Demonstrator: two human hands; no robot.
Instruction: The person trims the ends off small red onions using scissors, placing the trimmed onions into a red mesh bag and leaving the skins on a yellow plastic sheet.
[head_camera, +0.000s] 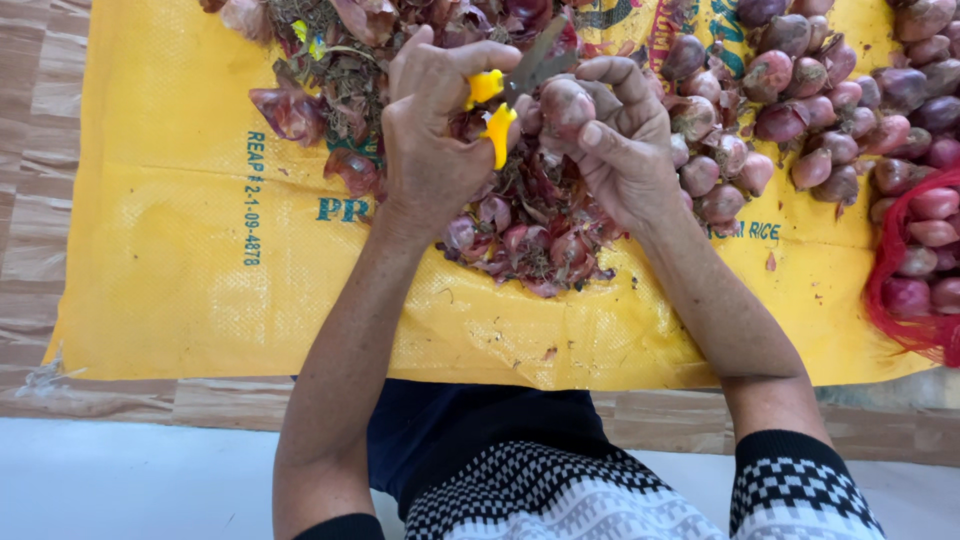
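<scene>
While the right hand (625, 140) grips a shallot (566, 105) above the peel heap (530, 235), the left hand (435, 130), closed on yellow-handled scissors (510, 85), points blades rt, touching its top.

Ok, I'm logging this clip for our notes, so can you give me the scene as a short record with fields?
Left hand: holds yellow-handled scissors, blades at the shallot
Right hand: fingers grip one shallot
Under the hands: heap of peels and trimmings
Right side: pile of shallots; more in a red net bag
Surface: yellow woven sack spread on the floor
</scene>
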